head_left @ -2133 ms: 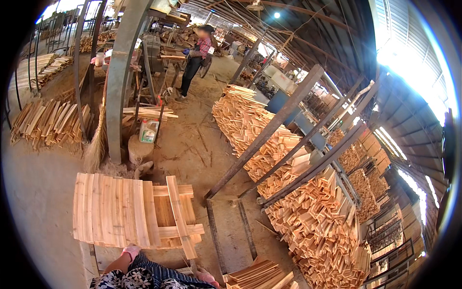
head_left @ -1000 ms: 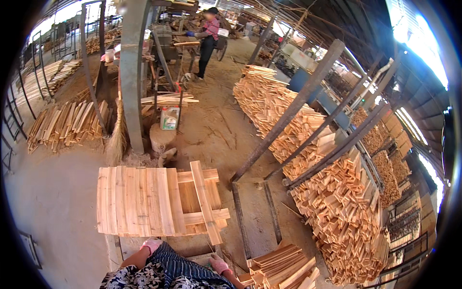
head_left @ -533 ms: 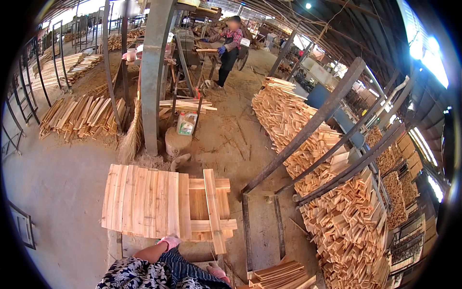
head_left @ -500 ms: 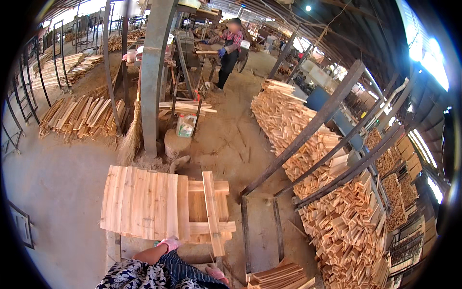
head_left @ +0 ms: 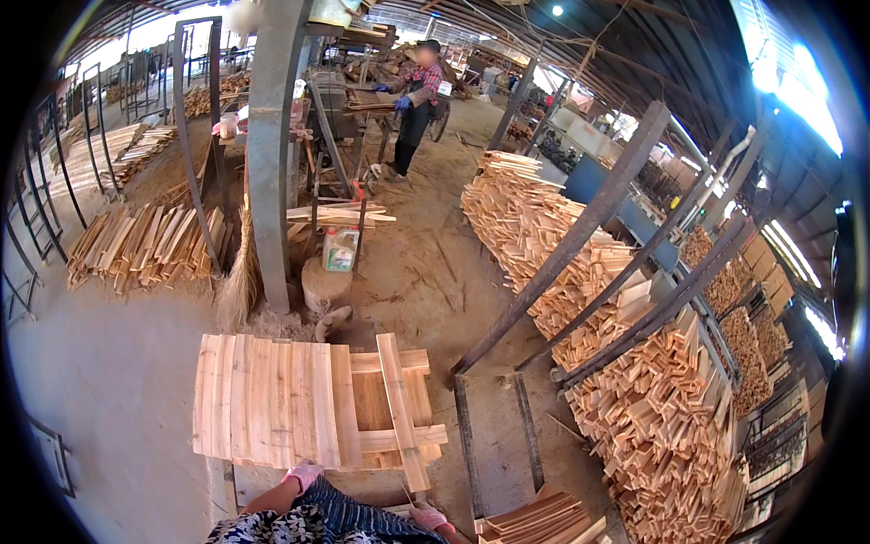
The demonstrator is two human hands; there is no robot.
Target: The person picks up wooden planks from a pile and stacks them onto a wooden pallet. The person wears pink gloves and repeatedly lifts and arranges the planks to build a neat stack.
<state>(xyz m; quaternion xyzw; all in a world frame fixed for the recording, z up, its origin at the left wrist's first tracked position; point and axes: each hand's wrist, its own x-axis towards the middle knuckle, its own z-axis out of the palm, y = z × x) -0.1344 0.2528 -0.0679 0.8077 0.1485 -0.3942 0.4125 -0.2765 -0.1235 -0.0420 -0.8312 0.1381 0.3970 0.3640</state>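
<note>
A row of pale wooden slats [head_left: 263, 399] lies side by side in front of me, across two wooden rails [head_left: 399, 439]. One loose slat [head_left: 401, 408] lies at a slant over the rails' right part. My left hand [head_left: 304, 476], in a pink glove, touches the near ends of the slats, its fingers laid along that edge. Low down and right of it, my right hand [head_left: 428, 515], also gloved, is curled near the slanted slat's near end. A thin sliver shows at its fingertips; what it holds is too small to make out.
Stacked wood strips [head_left: 544, 521] lie by my right hand, and a big slat heap [head_left: 652, 426] rises beyond slanting metal posts [head_left: 580, 236]. Ahead stand a steel column [head_left: 269, 181], a straw broom [head_left: 237, 281] and a plastic jug [head_left: 341, 249]. A co-worker [head_left: 417, 104] handles wood farther back.
My view has shifted, so the slats sit lower in it. My left hand has slid a little left along the slat ends. My right hand has risen slightly towards the slanted slat.
</note>
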